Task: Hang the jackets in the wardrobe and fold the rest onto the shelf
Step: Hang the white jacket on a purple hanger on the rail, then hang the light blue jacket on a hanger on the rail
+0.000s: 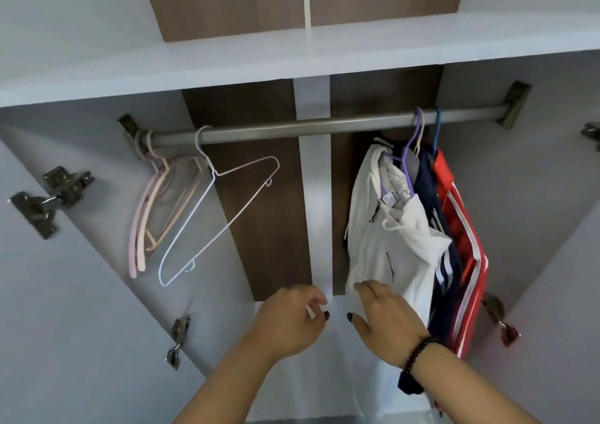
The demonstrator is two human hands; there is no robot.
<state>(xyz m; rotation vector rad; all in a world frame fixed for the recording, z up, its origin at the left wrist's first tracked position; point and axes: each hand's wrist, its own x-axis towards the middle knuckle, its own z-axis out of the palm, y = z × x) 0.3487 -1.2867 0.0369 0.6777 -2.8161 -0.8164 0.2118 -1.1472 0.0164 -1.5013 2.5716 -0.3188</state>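
Wardrobe's round metal rail [308,124], right grip [386,313] flat on soft white jacket [389,245], left grip [292,316] loose.

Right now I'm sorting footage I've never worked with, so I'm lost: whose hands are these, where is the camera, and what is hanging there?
The single picture comes from a camera worn on a person's head, looking into an open wardrobe. On the rail hang three jackets at the right: a white jacket, a navy jacket and a red jacket. Empty hangers hang at the left. The right hand rests its fingers on the white jacket's lower edge. The left hand is loosely curled and seems to hold nothing.
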